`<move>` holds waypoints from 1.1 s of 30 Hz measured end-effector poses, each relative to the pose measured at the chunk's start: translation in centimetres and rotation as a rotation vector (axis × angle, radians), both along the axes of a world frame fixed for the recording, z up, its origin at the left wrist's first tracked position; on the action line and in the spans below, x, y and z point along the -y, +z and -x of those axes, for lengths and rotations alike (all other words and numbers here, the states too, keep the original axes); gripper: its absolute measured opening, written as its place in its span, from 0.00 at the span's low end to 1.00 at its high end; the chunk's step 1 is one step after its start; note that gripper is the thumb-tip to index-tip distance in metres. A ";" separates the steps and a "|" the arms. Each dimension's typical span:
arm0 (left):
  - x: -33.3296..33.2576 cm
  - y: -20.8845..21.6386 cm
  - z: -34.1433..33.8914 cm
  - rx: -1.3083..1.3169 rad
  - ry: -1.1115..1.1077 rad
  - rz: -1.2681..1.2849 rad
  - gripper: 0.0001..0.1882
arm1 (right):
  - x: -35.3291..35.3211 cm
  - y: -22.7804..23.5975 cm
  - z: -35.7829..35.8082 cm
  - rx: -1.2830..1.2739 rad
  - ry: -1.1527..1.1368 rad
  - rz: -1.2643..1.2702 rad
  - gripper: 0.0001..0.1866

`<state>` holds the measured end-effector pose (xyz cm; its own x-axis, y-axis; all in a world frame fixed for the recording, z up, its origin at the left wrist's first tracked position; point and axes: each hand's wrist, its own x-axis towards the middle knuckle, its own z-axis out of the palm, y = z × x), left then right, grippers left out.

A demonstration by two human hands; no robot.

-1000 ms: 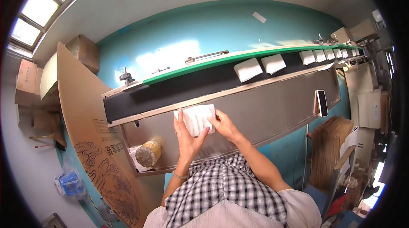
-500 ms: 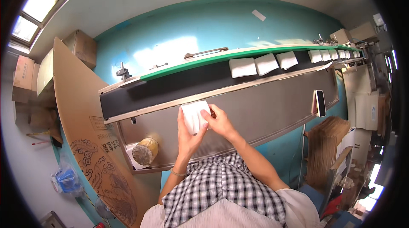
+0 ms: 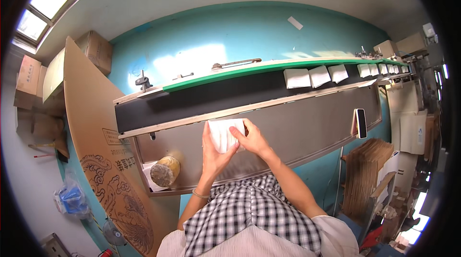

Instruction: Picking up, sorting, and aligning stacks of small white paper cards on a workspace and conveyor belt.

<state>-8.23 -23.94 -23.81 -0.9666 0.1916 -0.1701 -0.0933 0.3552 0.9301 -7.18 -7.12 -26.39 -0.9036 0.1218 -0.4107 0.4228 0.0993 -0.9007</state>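
I hold a stack of folded white tissue paper over the near edge of the black conveyor belt, above a brown metal worktop. My left hand wraps its left and lower side. My right hand grips the right side, the thumb lying across the top of the folds. The fingers underneath are hidden. Farther right on the black belt lie several similar white stacks in a row, apart from my hands.
The brown worktop carries a tape-wrapped cylinder at left and a phone on its right edge. A large cardboard sheet stands at left. Piled flat cardboard is at right. A green rail runs behind the belt.
The white stacks on the belt have shifted to the right. My hands keep hold of the tissue stack, whose folded top now faces up more fully. The view has tilted slightly.
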 end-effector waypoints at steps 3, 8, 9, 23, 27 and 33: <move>0.0 -0.1 -0.1 -0.001 -0.023 -0.053 0.58 | 0.1 -1.0 0.0 0.012 -0.075 0.067 0.20; 0.7 -0.5 0.0 -0.022 -0.010 0.030 0.57 | 0.0 1.1 -1.4 0.132 -0.163 0.436 0.17; 0.8 -1.0 -0.1 -0.024 -0.009 0.029 0.57 | -1.0 1.0 -1.5 0.184 -0.021 0.321 0.17; -0.8 -0.3 0.1 0.156 -0.082 -0.228 0.44 | 0.9 1.0 -0.6 -0.078 -0.103 -0.003 0.20; -0.3 -0.3 0.2 0.089 -0.053 -0.195 0.51 | -0.4 -0.3 -1.1 0.127 -0.124 0.417 0.18; -0.1 -0.7 0.0 0.088 -0.061 -0.170 0.53 | -1.9 0.8 -1.5 0.211 0.132 0.372 0.20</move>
